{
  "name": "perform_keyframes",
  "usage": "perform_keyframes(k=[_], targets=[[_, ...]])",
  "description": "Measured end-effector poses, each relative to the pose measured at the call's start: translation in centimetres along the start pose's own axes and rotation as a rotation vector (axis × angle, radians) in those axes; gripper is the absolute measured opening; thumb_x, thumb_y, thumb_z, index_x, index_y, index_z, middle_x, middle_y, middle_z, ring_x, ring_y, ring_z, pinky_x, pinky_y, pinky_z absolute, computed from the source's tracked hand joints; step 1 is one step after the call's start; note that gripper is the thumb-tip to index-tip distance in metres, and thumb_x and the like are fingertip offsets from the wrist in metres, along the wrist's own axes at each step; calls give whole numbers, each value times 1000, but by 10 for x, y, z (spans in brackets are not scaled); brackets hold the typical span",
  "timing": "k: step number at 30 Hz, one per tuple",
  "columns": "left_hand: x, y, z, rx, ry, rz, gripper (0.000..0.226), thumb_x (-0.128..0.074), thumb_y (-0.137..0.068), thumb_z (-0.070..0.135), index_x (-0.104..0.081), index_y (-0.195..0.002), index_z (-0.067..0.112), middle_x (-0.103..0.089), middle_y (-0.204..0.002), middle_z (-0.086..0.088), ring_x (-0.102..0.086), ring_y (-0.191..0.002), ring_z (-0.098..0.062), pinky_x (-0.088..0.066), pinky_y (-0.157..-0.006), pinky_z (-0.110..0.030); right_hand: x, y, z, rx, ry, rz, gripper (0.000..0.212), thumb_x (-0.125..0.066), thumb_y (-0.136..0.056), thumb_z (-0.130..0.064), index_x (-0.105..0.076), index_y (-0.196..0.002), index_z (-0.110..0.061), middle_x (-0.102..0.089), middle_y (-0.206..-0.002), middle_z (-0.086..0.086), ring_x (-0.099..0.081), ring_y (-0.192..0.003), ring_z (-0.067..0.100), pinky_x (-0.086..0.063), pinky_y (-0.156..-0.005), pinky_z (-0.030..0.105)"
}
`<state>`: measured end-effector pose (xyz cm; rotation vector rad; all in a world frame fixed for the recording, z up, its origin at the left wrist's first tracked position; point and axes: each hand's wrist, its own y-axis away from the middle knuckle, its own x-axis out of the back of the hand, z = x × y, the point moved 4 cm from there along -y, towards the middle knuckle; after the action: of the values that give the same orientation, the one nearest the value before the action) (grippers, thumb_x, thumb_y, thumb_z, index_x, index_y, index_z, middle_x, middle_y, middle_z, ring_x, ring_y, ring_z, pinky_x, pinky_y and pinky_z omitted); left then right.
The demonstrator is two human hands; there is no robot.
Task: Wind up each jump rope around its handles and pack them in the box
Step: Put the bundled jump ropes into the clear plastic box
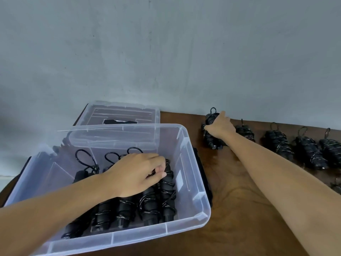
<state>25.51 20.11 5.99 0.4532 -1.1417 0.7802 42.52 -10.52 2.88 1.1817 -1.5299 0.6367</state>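
Wound black ropes (278, 143) beside clear box (195, 183)

You stand in a plain packing workroom: a bare grey wall (166, 52) rises behind your dark wooden table (239, 209).

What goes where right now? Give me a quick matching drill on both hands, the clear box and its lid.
Things:
1. left hand
2. right hand
3. lid
4. clear box

States:
A. lying flat behind the box, by the wall
B. gripping a wound jump rope on the table
C. inside the box, fingers on a packed rope
D. open, holding wound ropes in a row

Pairs: 1-C, 2-B, 3-A, 4-D
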Motion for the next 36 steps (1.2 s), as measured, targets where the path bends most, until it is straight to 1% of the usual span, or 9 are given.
perform_keyframes(k=[6,11,15,20,22,24,29,32,36], targets=[[-1,-1,9,-8,50,5,35,-41,-104,54,-51,-130,33,-47,-117,29,-52,-92,8,-41,-80,-14,-8,5,-14,-56,196,5,130,-92,-71,-39,3,-160,-26,-30,-154,21,-56,-122,44,-53,-83,46],[1,5,29,-57,98,18,60,-49,-106,49,-17,-156,41,-30,-150,24,-49,-122,5,-46,-99,-21,-11,9,-17,-35,196,48,122,-90,-73,-26,-4,-158,-28,-35,-143,23,-62,-107,42,-46,-63,38],[-2,14,49,-160,69,23,79,-56,-106,41,-3,-165,42,-3,-166,19,-31,-116,24,-36,-74,3,-12,11,-10,-23,170,70,113,-86,-74,-26,-7,-155,-28,-38,-137,23,-61,-100,40,-33,-47,32],[-4,16,54,-195,25,46,84,-55,-106,39,6,-163,47,13,-170,21,-36,-129,3,-45,-78,-6,-4,12,0,1,108,48,113,-89,-73,-32,-11,-155,-26,-39,-140,23,-58,-114,45,-48,-70,41],[-3,12,52,-195,10,80,83,-56,-106,37,1,-165,44,6,-171,18,-33,-114,8,-39,-73,-1,1,10,6,-10,57,24,115,-91,-73,-35,-12,-156,-25,-39,-144,23,-55,-121,46,-51,-81,46],[-1,7,50,-193,-17,114,78,-57,-105,37,-8,-166,39,-3,-170,14,-39,-115,5,-36,-74,-1,5,10,12,-28,5,8,119,-91,-72,-36,-10,-158,-26,-37,-148,23,-53,-125,47,-52,-88,48],[6,-4,49,-204,-29,211,57,-53,-105,36,-35,-160,30,-27,-159,8,-50,-122,-7,-57,-81,-25,8,9,24,-5,-114,-7,121,-92,-71,-35,-9,-159,-25,-34,-153,23,-50,-130,46,-49,-98,51],[16,-13,52,-198,-34,328,42,-46,-105,31,-55,-145,25,-45,-139,4,-50,-110,-7,-59,-78,-33,11,9,35,-2,-208,-17,121,-94,-69,-36,-13,-158,-25,-36,-153,23,-50,-130,46,-48,-104,53],[43,-52,65,-171,38,474,28,-47,-104,26,-71,-117,17,-57,-114,3,-50,-101,-11,-46,-85,-27,22,12,50,41,-360,-5,115,-94,-69,-34,-19,-156,-23,-44,-151,20,-51,-131,42,-46,-108,52]])
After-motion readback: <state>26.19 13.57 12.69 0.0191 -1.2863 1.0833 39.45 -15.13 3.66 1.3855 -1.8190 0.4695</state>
